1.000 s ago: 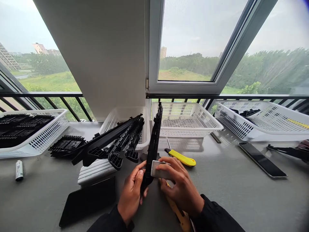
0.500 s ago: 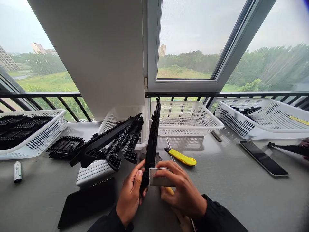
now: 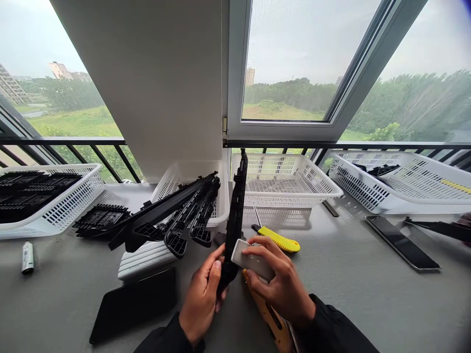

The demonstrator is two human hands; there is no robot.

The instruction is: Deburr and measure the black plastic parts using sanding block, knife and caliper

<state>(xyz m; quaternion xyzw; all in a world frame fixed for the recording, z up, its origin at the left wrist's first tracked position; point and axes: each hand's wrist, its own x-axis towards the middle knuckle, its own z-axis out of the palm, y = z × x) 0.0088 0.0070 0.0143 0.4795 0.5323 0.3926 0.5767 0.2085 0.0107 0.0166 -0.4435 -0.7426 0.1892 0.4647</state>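
A long, narrow black plastic part [image 3: 236, 208] stands steeply up from the grey table, its far end over the edge of a white basket. My left hand [image 3: 201, 299] is closed around its lower end, thumb in front. Between the thumb and fingers of my right hand [image 3: 289, 282] is a flat, pale grey rectangular block [image 3: 253, 261], tilted, its left end against or very near the part's right side. Under my right hand lies an orange-yellow tool [image 3: 271, 321], partly hidden. Just beyond is a yellow utility knife [image 3: 280, 239].
Several black parts [image 3: 174, 211] lean across a white basket [image 3: 189, 169]. Other baskets [image 3: 290, 198] [image 3: 55, 225] line the window. A black tablet [image 3: 134, 306], a marker [image 3: 27, 258] and a phone-like slab [image 3: 403, 243] lie around. Another person's hand [image 3: 464, 228] shows at right, by a black part.
The pale block has tilted, its right end dropping, and my right hand has turned with it. The black part has shifted slightly right in view. More of the orange-yellow tool shows.
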